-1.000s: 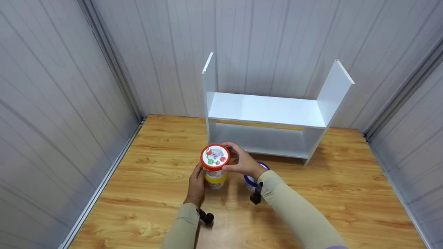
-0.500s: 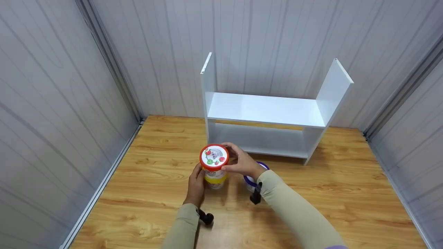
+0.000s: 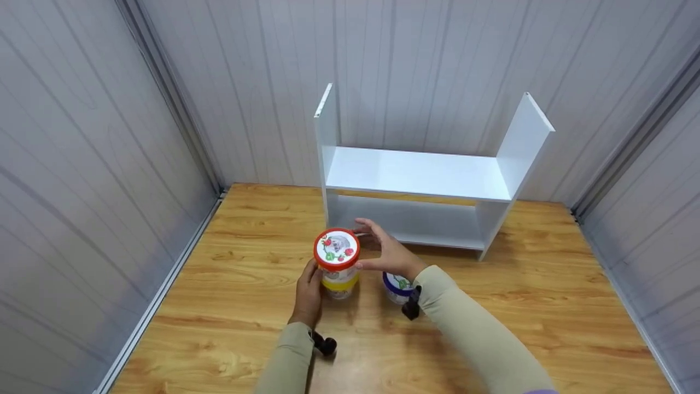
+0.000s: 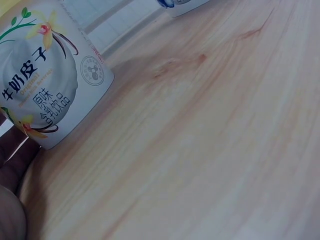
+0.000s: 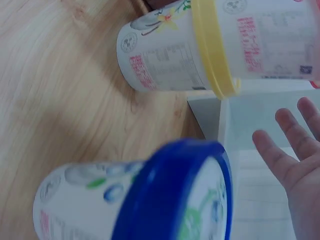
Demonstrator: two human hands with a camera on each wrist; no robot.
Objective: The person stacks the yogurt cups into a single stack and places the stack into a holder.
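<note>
Two paper drink cups stand stacked upright on the wooden table. The red-lidded cup (image 3: 337, 247) sits on top of the yellow-lidded cup (image 3: 340, 285), whose label (image 4: 45, 75) fills the left wrist view's upper left corner. My left hand (image 3: 308, 295) holds the lower cup from its left side, the fingers partly hidden behind it. To the right of the stack, my right hand (image 3: 391, 254) has its thumb and fingers spread close to the red lid. In the right wrist view its fingers (image 5: 270, 148) are apart and hold nothing. A blue-lidded cup (image 3: 398, 285) stands below my right wrist.
A white two-tier shelf (image 3: 418, 172) with tall side panels stands behind the cups, near the back wall. Pale panelled walls (image 3: 98, 197) enclose the wooden table (image 3: 262, 241) at the left, back and right.
My right hand has let go of the red-lidded cup and drawn slightly right, its fingers spreading. More of the blue-lidded cup's top shows. The left hand stays on the lower cup.
</note>
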